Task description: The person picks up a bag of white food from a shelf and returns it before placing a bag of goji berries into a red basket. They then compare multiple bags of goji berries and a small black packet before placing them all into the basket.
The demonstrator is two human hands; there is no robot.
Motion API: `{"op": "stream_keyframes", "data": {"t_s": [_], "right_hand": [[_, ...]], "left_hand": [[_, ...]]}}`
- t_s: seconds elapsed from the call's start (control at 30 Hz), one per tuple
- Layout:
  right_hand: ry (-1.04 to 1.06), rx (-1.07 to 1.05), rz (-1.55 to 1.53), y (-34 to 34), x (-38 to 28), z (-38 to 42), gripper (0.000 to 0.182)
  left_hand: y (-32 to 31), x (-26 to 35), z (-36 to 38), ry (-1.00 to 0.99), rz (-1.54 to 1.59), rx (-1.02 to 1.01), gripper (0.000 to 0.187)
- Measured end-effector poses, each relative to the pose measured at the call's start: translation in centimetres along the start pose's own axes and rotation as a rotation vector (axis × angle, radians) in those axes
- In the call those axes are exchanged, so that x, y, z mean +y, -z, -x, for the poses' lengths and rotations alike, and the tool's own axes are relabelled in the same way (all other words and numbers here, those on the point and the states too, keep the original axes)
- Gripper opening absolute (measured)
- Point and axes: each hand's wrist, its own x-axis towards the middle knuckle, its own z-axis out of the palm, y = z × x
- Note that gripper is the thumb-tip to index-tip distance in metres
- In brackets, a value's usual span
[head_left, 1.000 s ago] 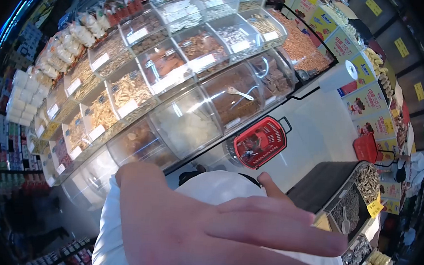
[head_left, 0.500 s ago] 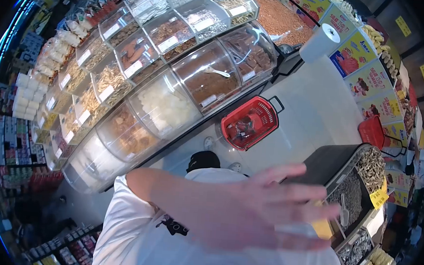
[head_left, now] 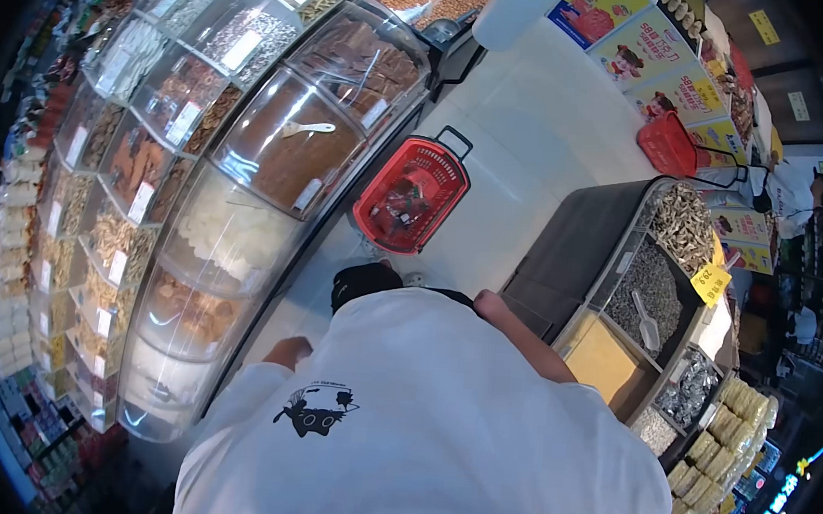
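Note:
My left hand (head_left: 289, 351) hangs low beside my body, at the left edge of my white shirt (head_left: 439, 404). Its back and knuckles show small; the fingers point down, out of sight. On the other side, my right hand (head_left: 491, 306) is also lowered, in front of the dark bin stand, its fingers turned away from view. Nothing shows in either hand. Ahead on the floor stands a red shopping basket (head_left: 411, 195) with a black handle and some small packaged items inside.
Clear-lidded bulk food bins (head_left: 290, 141) line the left side. A grey stand (head_left: 567, 245) with open dry-goods trays is close on my right. A white plastic bag roll (head_left: 516, 12) stands ahead. Farther right is another red basket (head_left: 669, 145).
My left hand, spread open before my chest with nothing in it, has dropped to my left side. My right hand has come into view. The view has swung, shifting the bins and basket leftward.

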Motion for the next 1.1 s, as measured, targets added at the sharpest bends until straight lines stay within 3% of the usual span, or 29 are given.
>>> {"op": "stream_keyframes", "data": {"t_s": [0.1, 0.17, 0.2, 0.23, 0.3, 0.37, 0.43, 0.47, 0.53, 0.63, 0.77, 0.83, 0.9, 1.0, 1.1], "right_hand": [[0.116, 0.069, 0.102, 2.1, -1.5, -1.0, 0.027], [0.036, 0.106, 0.235, 4.7, -2.9, -2.1, 0.030], [0.032, 0.092, 0.240, 5.7, -2.9, -3.2, 0.030], [0.019, 0.129, 0.191, 6.6, -2.6, -4.5, 0.030], [0.016, 0.159, 0.146, 8.5, -3.2, -6.7, 0.030], [-0.054, 0.010, 0.026, 11.0, -4.5, -8.5, 0.030], [0.026, 0.036, 0.104, 11.6, -5.0, -10.9, 0.029], [0.098, 0.070, 0.162, 11.8, -5.1, -12.1, 0.029], [0.180, -0.034, 0.270, 12.9, -6.0, -14.1, 0.029], [0.302, -0.144, 0.348, 14.3, -8.1, -17.6, 0.029], [0.342, -0.151, 0.373, 15.3, -7.8, -21.3, 0.026], [0.260, -0.159, 0.369, 16.2, -8.7, -21.3, 0.026], [0.207, -0.203, 0.493, 14.7, -6.4, -24.4, 0.033], [0.162, -0.261, 0.444, 12.9, -5.4, -25.7, 0.031], [0.201, -0.286, 0.334, 9.9, -5.0, -26.9, 0.029]], "left_hand": [[-7.2, -17.5, -11.4, -0.023, -0.117, -0.093, 0.038], [-9.1, -24.0, -17.2, -0.029, -0.241, -0.170, 0.042], [-8.4, -18.0, -16.5, -0.022, -0.235, -0.181, 0.042], [-3.7, -11.4, -15.8, 0.566, 0.387, -0.066, 0.044], [1.7, -2.8, -13.9, 0.456, 0.717, 0.237, 0.047], [3.0, 0.3, -16.7, 0.268, 0.842, 0.375, 0.048], [4.8, 5.8, -17.0, 0.116, 0.889, 0.379, 0.047], [4.8, 8.5, -16.8, 0.144, 0.920, 0.390, 0.047], [3.9, 13.1, -16.3, 0.068, 1.023, 0.471, 0.047], [-3.1, 15.3, -17.1, 0.089, 0.911, 0.536, 0.041], [-11.8, 19.3, -15.1, 0.296, 0.630, 0.288, 0.041], [-16.5, 19.8, -14.9, 0.318, 0.511, 0.332, 0.044], [-16.8, 21.1, -14.7, 0.399, 0.532, 0.267, 0.048], [-15.8, 20.7, -16.8, 0.413, 0.519, 0.120, 0.053], [-17.0, 17.0, -21.5, 0.365, 0.529, -0.032, 0.066]]}}
